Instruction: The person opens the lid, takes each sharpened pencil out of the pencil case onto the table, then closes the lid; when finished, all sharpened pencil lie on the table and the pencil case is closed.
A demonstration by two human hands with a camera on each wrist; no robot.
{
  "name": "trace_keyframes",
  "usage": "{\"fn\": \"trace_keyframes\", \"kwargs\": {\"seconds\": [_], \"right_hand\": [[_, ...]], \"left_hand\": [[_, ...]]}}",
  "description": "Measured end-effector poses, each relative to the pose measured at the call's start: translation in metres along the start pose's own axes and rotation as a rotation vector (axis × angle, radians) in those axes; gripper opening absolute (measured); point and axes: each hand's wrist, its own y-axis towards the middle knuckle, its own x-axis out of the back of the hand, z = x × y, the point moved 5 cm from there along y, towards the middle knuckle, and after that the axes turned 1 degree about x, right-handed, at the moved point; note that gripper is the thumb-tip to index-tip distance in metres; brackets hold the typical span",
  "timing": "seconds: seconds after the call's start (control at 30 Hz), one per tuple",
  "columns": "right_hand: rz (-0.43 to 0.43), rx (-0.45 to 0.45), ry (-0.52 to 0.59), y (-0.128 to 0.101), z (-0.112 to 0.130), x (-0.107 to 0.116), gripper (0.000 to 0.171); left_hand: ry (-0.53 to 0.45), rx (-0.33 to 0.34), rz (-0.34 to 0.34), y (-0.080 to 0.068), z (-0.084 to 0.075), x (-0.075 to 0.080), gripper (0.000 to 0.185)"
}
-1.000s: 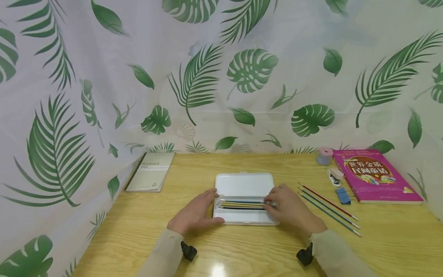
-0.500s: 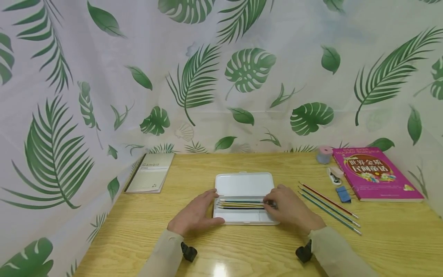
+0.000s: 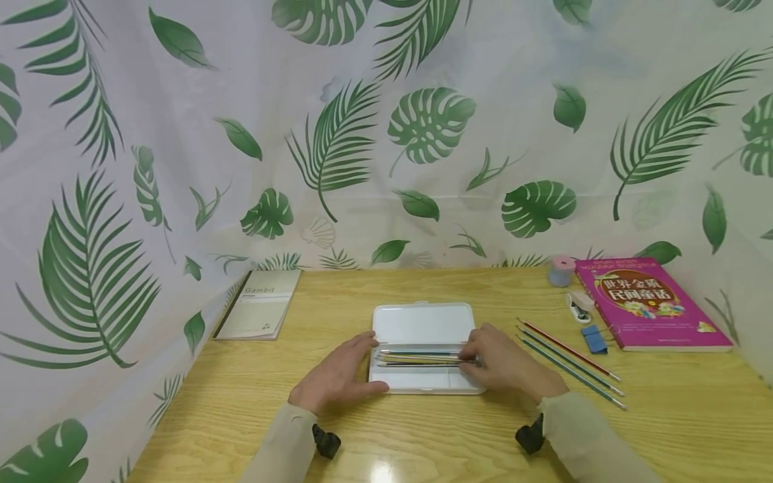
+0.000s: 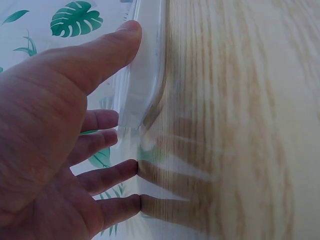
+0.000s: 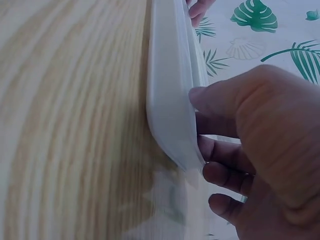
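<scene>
An open white pencil case (image 3: 401,382) lies on the table in the head view, its lid (image 3: 425,323) folded back. Several pencils (image 3: 417,357) lie lengthwise in it. At its right end, my right hand (image 3: 504,364) reaches over the rim and pinches the pencils' ends between thumb and fingers, which partly hide them. My left hand (image 3: 338,377) rests at the left end with fingers and thumb spread and nearly straight. In the left wrist view, its thumb (image 4: 107,55) lies against the case's side wall (image 4: 142,75). The right wrist view shows the right thumb (image 5: 220,97) over the case's edge.
Several loose pencils (image 3: 570,362) lie slanted right of the case. Beyond them are a blue block-like item (image 3: 594,339), a small white-and-pink item (image 3: 580,307), a pink-and-grey spool (image 3: 561,271) and a magenta book (image 3: 655,305). A notebook (image 3: 260,305) lies at the back left.
The head view has shifted slightly. Both hands keep their places at the case, and the pencils under my right hand have spread slightly.
</scene>
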Motion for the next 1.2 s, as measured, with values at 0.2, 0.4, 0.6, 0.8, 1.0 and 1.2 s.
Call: {"fn": "trace_keyframes", "kwargs": {"seconds": [0.2,0.4,0.6,0.8,1.0,1.2], "right_hand": [[0.040,-0.017,-0.012,-0.003,-0.001,-0.001,0.011],[0.027,-0.037,0.036,-0.005,-0.003,-0.002,0.005],[0.023,-0.037,0.106,-0.008,-0.007,-0.003,0.006],[-0.003,-0.040,0.134,-0.010,-0.010,-0.004,0.005],[-0.060,-0.012,0.139,-0.014,-0.009,-0.002,0.006],[-0.102,-0.055,0.163,-0.017,-0.013,-0.003,0.007]], "left_hand": [[0.005,-0.011,-0.005,-0.001,-0.001,-0.001,0.084],[-0.004,-0.024,-0.012,-0.002,-0.002,-0.001,0.083],[-0.006,-0.034,-0.014,-0.003,-0.001,-0.002,0.083],[-0.012,-0.031,-0.018,-0.003,-0.001,-0.002,0.082],[-0.009,-0.030,-0.013,-0.003,-0.002,-0.001,0.083],[-0.009,-0.021,-0.014,-0.002,-0.003,0.001,0.083]]}}
